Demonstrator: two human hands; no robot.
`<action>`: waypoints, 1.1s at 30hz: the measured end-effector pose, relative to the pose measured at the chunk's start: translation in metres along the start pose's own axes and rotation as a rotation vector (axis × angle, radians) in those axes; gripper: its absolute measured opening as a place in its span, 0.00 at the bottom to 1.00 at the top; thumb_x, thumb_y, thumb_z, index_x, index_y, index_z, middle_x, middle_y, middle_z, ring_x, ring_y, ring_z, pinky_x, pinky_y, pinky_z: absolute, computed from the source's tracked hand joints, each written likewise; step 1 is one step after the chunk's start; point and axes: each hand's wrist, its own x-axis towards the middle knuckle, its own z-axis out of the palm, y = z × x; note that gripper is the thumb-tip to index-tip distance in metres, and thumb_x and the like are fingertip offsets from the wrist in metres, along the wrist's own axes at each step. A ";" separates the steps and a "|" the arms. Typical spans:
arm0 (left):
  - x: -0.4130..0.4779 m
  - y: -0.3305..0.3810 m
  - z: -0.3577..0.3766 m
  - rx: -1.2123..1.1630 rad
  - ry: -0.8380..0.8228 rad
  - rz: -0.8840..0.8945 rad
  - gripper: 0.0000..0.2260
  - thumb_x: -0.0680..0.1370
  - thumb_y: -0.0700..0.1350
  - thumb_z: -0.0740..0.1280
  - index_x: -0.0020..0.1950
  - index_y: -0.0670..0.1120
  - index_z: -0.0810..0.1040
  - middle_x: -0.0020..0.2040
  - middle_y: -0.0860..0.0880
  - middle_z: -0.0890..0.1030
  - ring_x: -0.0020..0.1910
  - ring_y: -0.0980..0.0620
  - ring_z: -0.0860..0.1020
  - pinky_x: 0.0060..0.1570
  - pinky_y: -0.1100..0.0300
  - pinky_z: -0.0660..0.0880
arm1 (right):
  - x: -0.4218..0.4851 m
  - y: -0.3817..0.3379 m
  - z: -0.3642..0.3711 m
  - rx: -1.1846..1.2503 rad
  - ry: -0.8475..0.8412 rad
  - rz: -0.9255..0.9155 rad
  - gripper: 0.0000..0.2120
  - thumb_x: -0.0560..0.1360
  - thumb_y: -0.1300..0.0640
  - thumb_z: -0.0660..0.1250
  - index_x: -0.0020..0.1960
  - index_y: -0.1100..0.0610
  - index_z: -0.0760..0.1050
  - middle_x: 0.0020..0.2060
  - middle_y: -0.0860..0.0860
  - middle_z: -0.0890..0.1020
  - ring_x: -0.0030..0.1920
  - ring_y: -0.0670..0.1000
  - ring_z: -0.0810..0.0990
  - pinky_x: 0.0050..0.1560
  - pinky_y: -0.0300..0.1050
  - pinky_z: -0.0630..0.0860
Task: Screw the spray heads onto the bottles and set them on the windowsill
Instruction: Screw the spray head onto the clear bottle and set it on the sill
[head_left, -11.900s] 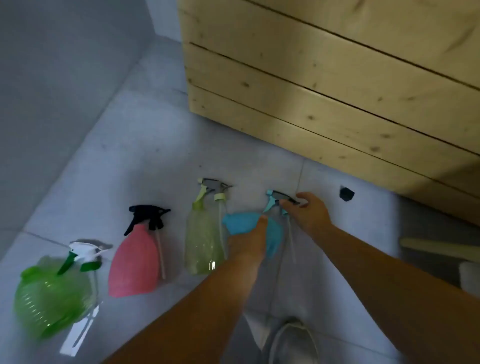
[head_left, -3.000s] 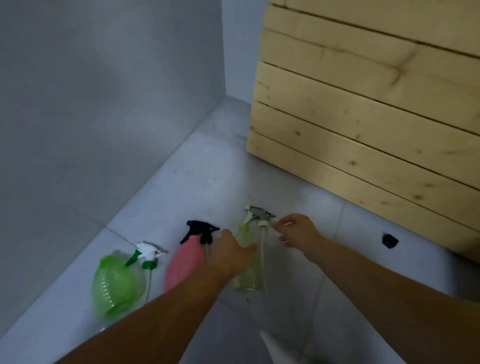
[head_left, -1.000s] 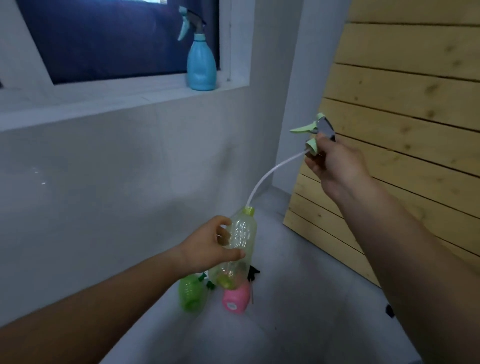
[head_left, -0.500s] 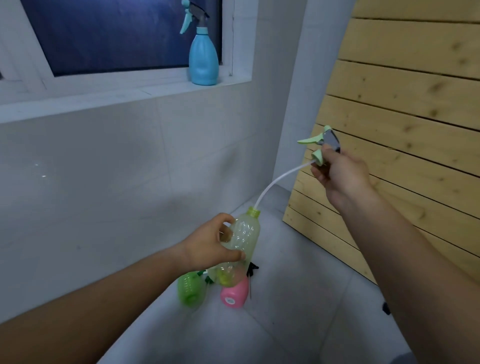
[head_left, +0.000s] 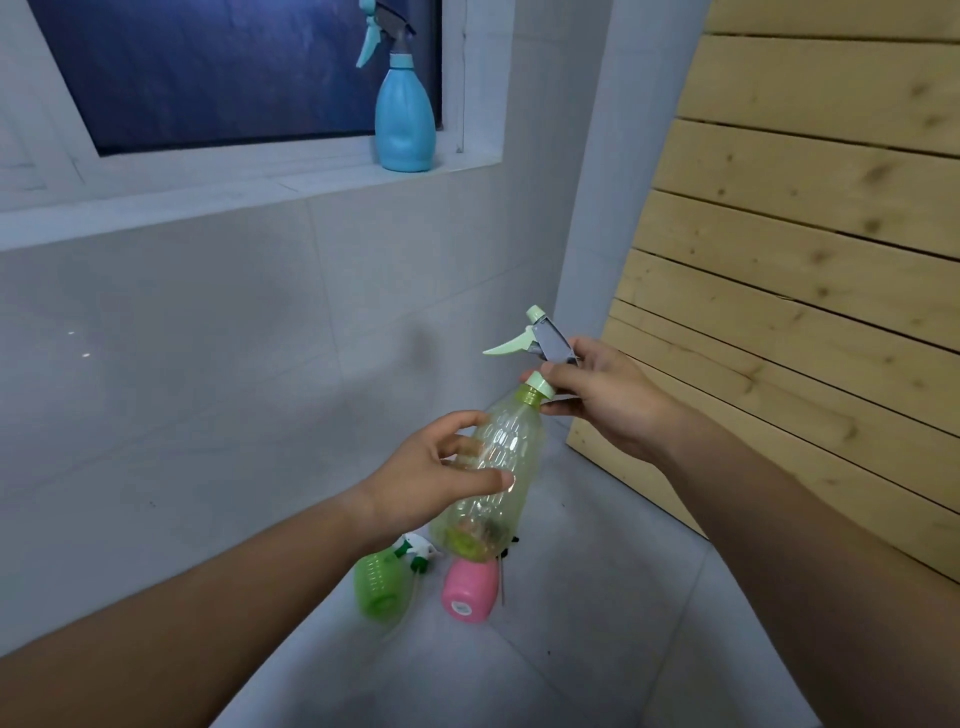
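Pale tiled wall and a window with a white windowsill (head_left: 249, 182) fill the upper left of the frame, with stacked wooden boards (head_left: 805, 208) on the right. At centre, the clear yellow-green bottle (head_left: 493, 478) is held in the air, tilted, neck toward the upper right. The left hand (head_left: 431, 488) wraps its body loosely, thumb across the front and fingers behind. The right hand (head_left: 602, 395) is closed on the spray head (head_left: 540, 343), fingertips pinching the pale green collar that sits at the bottle's neck; whether the threads have caught cannot be told. To do this well, I would line the collar up square with the neck before turning, hold the bottle firmly enough that its thin wall does not twist, and turn only the collar until it seats. Farther out, a green bottle (head_left: 379, 582) and a pink bottle (head_left: 467, 587) lie on the floor at lower centre, heads apparently not fitted. A blue bottle (head_left: 405, 119) with its head on stands on the sill at upper centre
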 end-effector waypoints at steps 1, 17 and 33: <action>-0.001 0.001 0.000 -0.031 -0.008 -0.005 0.26 0.68 0.41 0.80 0.63 0.55 0.79 0.60 0.42 0.82 0.48 0.50 0.84 0.46 0.59 0.81 | 0.001 0.000 0.000 -0.032 0.000 -0.016 0.13 0.77 0.60 0.65 0.62 0.60 0.73 0.48 0.53 0.86 0.52 0.52 0.83 0.53 0.47 0.80; -0.004 0.004 0.007 -0.087 -0.073 -0.024 0.26 0.71 0.37 0.77 0.66 0.53 0.78 0.59 0.41 0.83 0.46 0.53 0.84 0.40 0.63 0.79 | 0.001 0.003 -0.008 -0.266 -0.133 -0.107 0.16 0.74 0.58 0.72 0.60 0.54 0.74 0.45 0.49 0.81 0.47 0.48 0.81 0.53 0.49 0.80; -0.003 0.005 0.002 -0.011 -0.040 -0.022 0.29 0.66 0.46 0.81 0.65 0.59 0.78 0.60 0.44 0.83 0.56 0.42 0.84 0.55 0.47 0.80 | 0.002 0.010 0.003 -0.306 -0.039 -0.132 0.13 0.74 0.46 0.70 0.56 0.48 0.75 0.46 0.48 0.81 0.46 0.47 0.81 0.49 0.47 0.80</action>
